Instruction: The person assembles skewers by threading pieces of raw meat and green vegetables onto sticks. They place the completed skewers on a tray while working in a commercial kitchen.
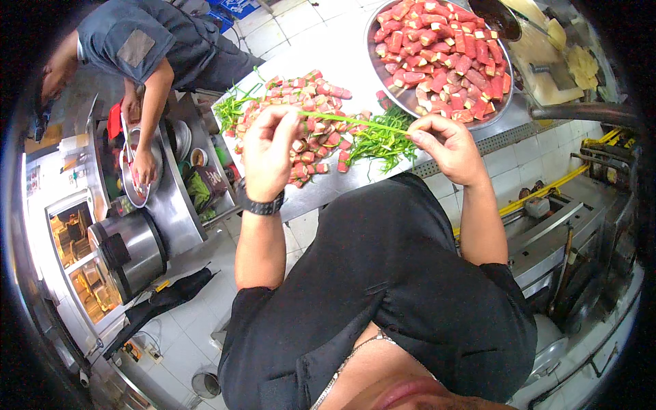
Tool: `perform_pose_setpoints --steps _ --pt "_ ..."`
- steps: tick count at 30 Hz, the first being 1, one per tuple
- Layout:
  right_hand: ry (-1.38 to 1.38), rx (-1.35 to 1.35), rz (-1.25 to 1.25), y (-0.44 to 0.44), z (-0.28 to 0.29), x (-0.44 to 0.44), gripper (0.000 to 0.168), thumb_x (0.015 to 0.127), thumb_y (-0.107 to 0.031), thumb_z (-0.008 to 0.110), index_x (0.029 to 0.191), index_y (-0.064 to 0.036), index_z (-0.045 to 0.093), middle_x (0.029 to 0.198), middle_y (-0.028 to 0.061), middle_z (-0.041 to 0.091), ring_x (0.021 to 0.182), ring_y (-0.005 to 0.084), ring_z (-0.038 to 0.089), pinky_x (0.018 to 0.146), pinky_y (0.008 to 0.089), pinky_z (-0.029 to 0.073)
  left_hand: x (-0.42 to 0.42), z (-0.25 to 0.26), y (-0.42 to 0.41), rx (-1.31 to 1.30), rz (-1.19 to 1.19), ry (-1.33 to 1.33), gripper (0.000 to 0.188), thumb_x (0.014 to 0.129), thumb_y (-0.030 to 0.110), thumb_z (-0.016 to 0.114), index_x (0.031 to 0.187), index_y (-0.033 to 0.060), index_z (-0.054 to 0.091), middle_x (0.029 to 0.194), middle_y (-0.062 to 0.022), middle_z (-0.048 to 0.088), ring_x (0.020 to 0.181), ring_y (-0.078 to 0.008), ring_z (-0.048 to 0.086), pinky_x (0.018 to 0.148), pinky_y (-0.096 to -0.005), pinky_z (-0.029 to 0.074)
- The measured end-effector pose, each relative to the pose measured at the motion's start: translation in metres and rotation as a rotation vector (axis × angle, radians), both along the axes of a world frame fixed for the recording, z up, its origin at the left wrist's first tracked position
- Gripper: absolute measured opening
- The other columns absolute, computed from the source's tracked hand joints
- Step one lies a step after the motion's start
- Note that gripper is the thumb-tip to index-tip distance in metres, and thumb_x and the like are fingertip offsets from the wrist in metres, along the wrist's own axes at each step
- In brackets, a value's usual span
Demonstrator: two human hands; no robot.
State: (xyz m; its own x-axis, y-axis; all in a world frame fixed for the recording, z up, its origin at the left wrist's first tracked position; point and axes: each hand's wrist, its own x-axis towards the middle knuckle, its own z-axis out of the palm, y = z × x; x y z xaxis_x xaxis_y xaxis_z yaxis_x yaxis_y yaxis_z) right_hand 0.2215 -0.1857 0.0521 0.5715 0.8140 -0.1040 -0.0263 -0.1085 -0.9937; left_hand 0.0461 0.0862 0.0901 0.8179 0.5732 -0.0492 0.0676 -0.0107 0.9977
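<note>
A long green scallion strip [353, 121] is stretched between my two hands above the worktable. My left hand [271, 148], with a dark watch at the wrist, pinches its left end. At the other end, my right hand [446, 146] grips it between thumb and fingertips. Below and behind my left hand lies a pile of red meat rolls [312, 97], several tied with green strips. Loose green strips [382, 141] are heaped just left of my right hand. Beyond that hand stands a large round metal bowl [508, 92] full of meat rolls with pale ends.
More green strips [236, 107] lie at the left end of the metal worktable [302, 202]. A co-worker [148, 46] at left reaches into a metal dish [128, 189]. A steel cooker [130, 251] stands nearby. Right are a metal pipe [584, 111] and cooking equipment [548, 230].
</note>
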Motion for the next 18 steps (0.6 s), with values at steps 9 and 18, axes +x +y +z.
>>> perform_pose_setpoints --steps 9,18 --pt "-0.053 0.085 0.033 0.002 0.011 -0.001 0.011 0.105 -0.009 0.065 0.101 0.001 0.070 0.093 0.0000 0.066 0.089 0.0082 0.060 0.083 0.0262 0.050 -0.041 0.033 -0.014 1.043 -0.317 0.324 0.034 0.095 0.018 0.077 0.127 0.0067 0.074 0.120 -0.0149 0.074 0.113 -0.0332 0.070 0.097 -0.0413 0.055" --pt "0.035 0.169 0.078 0.019 0.004 -0.021 0.010 0.105 -0.007 0.065 0.104 0.002 0.070 0.097 0.0015 0.067 0.091 0.0082 0.060 0.084 0.0281 0.051 0.015 -0.019 -0.071 0.390 -0.302 -0.110 0.017 0.094 0.008 0.078 0.109 0.0021 0.074 0.108 -0.0138 0.077 0.102 -0.0281 0.075 0.091 -0.0379 0.057"
